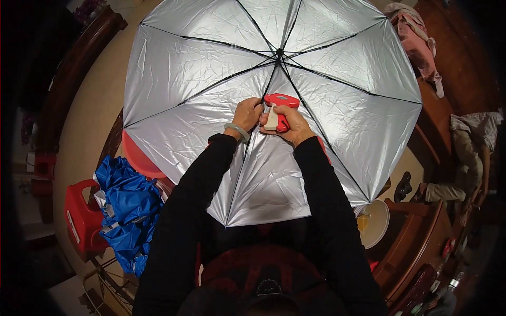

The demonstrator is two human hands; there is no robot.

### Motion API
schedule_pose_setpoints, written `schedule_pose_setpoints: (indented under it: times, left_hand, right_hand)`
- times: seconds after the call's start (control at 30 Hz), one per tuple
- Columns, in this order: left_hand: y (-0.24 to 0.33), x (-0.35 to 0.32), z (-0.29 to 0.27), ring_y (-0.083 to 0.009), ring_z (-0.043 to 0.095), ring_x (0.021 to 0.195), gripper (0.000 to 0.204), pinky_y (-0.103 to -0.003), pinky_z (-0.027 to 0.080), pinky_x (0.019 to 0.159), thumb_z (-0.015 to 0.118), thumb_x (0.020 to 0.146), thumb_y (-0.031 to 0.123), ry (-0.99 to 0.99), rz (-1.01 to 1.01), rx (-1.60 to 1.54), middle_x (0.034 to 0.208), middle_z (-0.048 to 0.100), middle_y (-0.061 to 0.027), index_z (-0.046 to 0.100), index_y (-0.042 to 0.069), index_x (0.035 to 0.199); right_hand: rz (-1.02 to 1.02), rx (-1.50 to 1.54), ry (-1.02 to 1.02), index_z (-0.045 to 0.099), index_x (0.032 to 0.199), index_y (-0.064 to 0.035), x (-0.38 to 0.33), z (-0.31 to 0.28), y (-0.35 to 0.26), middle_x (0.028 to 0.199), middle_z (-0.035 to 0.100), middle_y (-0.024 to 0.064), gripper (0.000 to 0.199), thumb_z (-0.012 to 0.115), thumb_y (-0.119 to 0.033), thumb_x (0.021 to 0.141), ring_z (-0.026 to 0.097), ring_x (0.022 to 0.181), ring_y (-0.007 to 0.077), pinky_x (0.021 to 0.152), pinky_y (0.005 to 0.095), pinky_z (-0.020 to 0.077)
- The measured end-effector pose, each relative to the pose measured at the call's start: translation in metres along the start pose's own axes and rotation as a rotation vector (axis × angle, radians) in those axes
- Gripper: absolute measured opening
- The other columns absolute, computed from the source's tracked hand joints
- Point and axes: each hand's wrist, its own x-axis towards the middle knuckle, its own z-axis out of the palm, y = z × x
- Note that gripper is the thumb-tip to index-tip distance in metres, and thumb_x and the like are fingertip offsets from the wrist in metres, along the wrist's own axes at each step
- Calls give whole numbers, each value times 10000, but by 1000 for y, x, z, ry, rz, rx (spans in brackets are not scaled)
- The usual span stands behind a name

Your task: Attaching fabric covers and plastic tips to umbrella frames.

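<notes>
An open umbrella (327, 121) with a silver inner side lies spread before me, its black ribs meeting at a dark hub (279, 54). My right hand (295, 125) grips a red and white tagging gun (284, 100), fingers wrapped round its handle and pale trigger. The tool's front end points left, close to my left fingertips. My left hand (247, 115), with a pale bangle (240, 130) at the wrist, is closed in a pinch on a black umbrella rib (246, 152) below the hub. My fingers hide the exact spot they pinch.
At left, crumpled blue fabric (129, 210) lies beside a red plastic container (84, 221). A red rounded object (139, 158) shows under the umbrella's left edge. On the right stand wooden furniture (416, 247), a round pale dish (375, 224) and draped pink cloth (419, 45).
</notes>
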Motion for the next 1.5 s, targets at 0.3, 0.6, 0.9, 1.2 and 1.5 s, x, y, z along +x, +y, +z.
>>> schedule_pose_setpoints:
  times: [0.3, 0.6, 0.9, 1.2, 1.5]
  left_hand:
    - [3, 2, 5, -273, 576, 548, 169, -357, 450, 558, 475, 736, 98, -72, -206, -172, 643, 566, -175, 572, -30, 789]
    - [-37, 30, -44, -201, 545, 546, 140, -300, 446, 529, 491, 768, 104, -137, 198, 266, 595, 538, -102, 543, -26, 776]
    - [-3, 33, -25, -239, 538, 598, 155, -297, 440, 576, 530, 762, 115, -249, -58, 369, 636, 555, -122, 567, -26, 815]
    - [-17, 7, -6, -308, 589, 680, 234, -353, 455, 630, 512, 738, 202, -124, -252, -107, 721, 602, -177, 611, 3, 810]
    - [-9, 7, -3, -316, 590, 709, 231, -369, 459, 655, 495, 744, 185, -26, -201, 21, 738, 609, -172, 626, 23, 843]
  right_hand:
    - [-95, -187, 13, 492, 977, 4, 7, -16, 2, 770, 579, 146, 216, 479, -128, 806, 604, 675, 231, 627, 444, 521]
    - [-250, -297, 125, 460, 1014, 14, -39, -9, -43, 748, 569, 132, 254, 489, -119, 799, 599, 654, 220, 560, 361, 509]
    - [-453, -205, 249, 449, 942, 35, 2, 11, 24, 704, 555, 132, 203, 483, -81, 779, 585, 570, 237, 510, 340, 500]
    - [-332, -262, 273, 452, 926, 39, 10, 28, 27, 686, 564, 153, 188, 476, -65, 772, 582, 534, 255, 499, 364, 503]
    - [-218, 14, 146, 448, 991, 25, 2, 20, 27, 783, 579, 183, 234, 478, -95, 792, 603, 659, 284, 645, 427, 519]
